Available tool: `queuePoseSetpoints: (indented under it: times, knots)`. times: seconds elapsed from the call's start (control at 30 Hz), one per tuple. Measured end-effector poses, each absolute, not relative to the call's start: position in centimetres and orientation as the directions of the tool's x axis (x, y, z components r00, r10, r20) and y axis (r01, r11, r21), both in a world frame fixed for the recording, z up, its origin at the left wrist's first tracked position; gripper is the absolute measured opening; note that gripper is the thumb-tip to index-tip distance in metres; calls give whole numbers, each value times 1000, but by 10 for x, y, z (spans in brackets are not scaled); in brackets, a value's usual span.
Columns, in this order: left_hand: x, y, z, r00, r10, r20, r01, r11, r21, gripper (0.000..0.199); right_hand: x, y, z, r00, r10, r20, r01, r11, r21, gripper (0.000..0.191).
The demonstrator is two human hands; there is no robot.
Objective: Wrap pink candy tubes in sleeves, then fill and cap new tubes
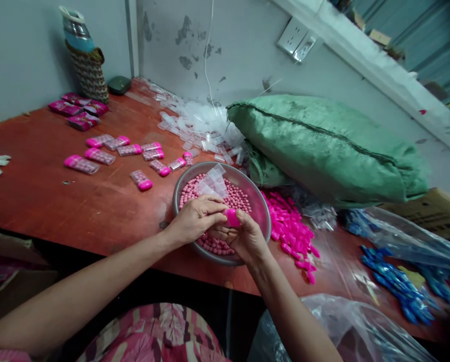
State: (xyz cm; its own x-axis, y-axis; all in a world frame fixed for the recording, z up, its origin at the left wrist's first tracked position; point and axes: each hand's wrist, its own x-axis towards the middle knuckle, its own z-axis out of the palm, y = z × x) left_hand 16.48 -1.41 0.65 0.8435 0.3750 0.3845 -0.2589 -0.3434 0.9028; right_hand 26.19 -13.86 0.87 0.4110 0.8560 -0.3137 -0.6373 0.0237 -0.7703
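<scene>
Over a metal bowl (pixel 261 221) of small pink beads (pixel 240 196), my two hands meet around a bright pink plastic cap (pixel 231 217). My right hand (pixel 250 240) is closed on the cap, thumb on its right end. The fingers of my left hand (pixel 199 217) pinch its left end; whether a clear container is attached behind them is hidden. Several clear plastic cases (pixel 212 183) lie fanned on the beads just beyond my left fingers. Right of the bowl is a pile of loose pink caps (pixel 290 229).
Bead-filled containers with pink caps (pixel 100 156) lie scattered on the red table (pixel 39 186). Behind the bowl spreads a heap of clear cases (pixel 202 120). A big green sack (pixel 323 146) rests at the back right, blue gloves (pixel 398 281) at the right, printed pink packs (pixel 82 120) at the left.
</scene>
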Motion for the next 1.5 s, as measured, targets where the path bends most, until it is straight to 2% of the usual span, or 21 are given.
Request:
queuePoseSetpoints:
  times: [0.13,0.23,0.33,0.4,0.47,0.53,0.63,0.7,0.77,0.87,0.97,1.07,1.13,1.2,1.23,1.3,1.43,1.5]
  knots:
    - [167,-13,5,826,391,407,-299,-310,903,19,262,-130,14,399,844,-360,-602,-55,-797,35]
    - [170,1,9,785,504,362,-305,-195,932,26,275,-123,21,410,867,-283,-472,-64,-879,51]
    - [168,34,17,663,674,325,-314,-143,939,35,296,-117,26,545,833,-95,-140,-21,-990,47]
    - [162,58,23,564,758,328,-282,-196,939,37,308,-112,25,590,807,17,167,-102,-981,37]
    - [155,73,25,488,803,342,-238,-255,937,40,314,-105,20,548,831,92,489,-230,-842,28]
    - [149,76,24,464,807,364,-210,-299,931,41,314,-96,15,471,874,122,748,-322,-581,24]
    - [145,62,19,525,763,378,-165,-344,924,38,309,-84,8,424,904,59,891,-405,-206,29]
    - [146,50,16,593,716,368,-116,-377,919,38,307,-79,6,425,905,-7,901,-424,-93,32]
    - [149,41,17,650,666,366,-63,-433,899,38,308,-80,7,430,902,-41,899,-432,-75,31]
    - [157,35,20,698,600,391,1,-546,838,42,311,-90,11,414,910,13,898,-406,-171,31]
    - [166,30,22,755,557,345,27,-552,834,47,313,-106,14,333,935,125,898,-274,-344,32]
    - [175,24,20,832,526,178,9,-333,943,33,312,-119,13,366,906,210,773,-171,-610,38]
    - [180,18,18,842,535,72,-49,-57,997,23,312,-126,12,467,863,193,521,-91,-849,43]
    - [183,11,17,822,570,-4,-139,208,968,22,312,-132,11,548,828,119,202,7,-979,43]
    - [184,7,17,816,577,-33,-171,297,939,24,312,-134,11,579,811,86,76,52,-996,39]
    - [186,-1,19,835,545,-70,-174,384,907,28,310,-138,11,633,772,54,-56,115,-992,30]
    - [190,-17,23,922,380,-79,-63,349,935,24,303,-140,12,699,711,78,-72,178,-981,21]
    - [193,-25,23,933,353,-69,-35,281,959,21,303,-137,12,752,654,89,-94,240,-966,17]
